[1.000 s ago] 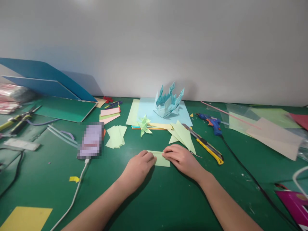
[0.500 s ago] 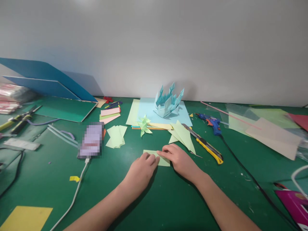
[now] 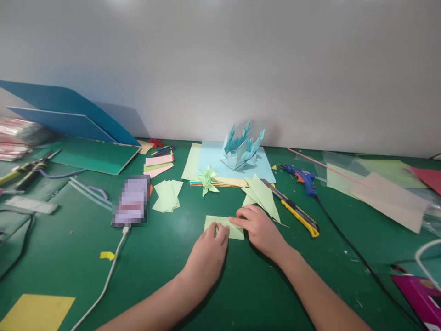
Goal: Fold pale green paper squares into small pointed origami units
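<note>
Left hand (image 3: 207,253) and right hand (image 3: 262,231): part-bent fingers on slip (image 3: 236,233), well in from tabletop's (image 3: 241,294) back edge; grip unclear. Apparently flattening; next move needs even pressure.

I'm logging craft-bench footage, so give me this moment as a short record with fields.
contact: left hand and right hand both touch a pale green paper slip
folded pieces: blue paper model on a light blue sheet; green paper flower nearer the hands
tools: yellow-handled cutter and blue glue gun, both right of the slip
left side: pixelated device, white cable attached
</note>
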Motion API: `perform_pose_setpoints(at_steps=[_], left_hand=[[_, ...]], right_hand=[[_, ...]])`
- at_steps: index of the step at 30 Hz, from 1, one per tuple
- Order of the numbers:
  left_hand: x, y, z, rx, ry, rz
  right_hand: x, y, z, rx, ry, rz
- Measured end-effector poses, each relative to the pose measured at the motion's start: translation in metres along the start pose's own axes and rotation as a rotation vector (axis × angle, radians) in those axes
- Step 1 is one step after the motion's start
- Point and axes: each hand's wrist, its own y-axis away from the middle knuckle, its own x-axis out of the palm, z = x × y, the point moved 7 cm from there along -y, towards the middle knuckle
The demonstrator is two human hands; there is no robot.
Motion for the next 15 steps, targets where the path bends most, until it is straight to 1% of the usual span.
perform_pose_setpoints(at_steps=[4,7,11,15], left_hand=[[-0.002,0.0,-0.004,-0.004,-0.031,-0.003],[-0.004,0.0,-0.007,-0.011,-0.062,0.009],[-0.002,-0.001,-0.011,-0.014,-0.115,0.038],[0.0,-0.001,-0.013,-0.001,-0.12,0.042]], right_hand=[[0.011,-0.009,0.01,-0.03,0.015,0.103],[0.016,-0.016,0.013,-0.007,0.021,0.182],[0.022,-0.025,0.017,-0.028,0.009,0.214],[0.029,-0.036,0.021,-0.055,0.044,0.241]])
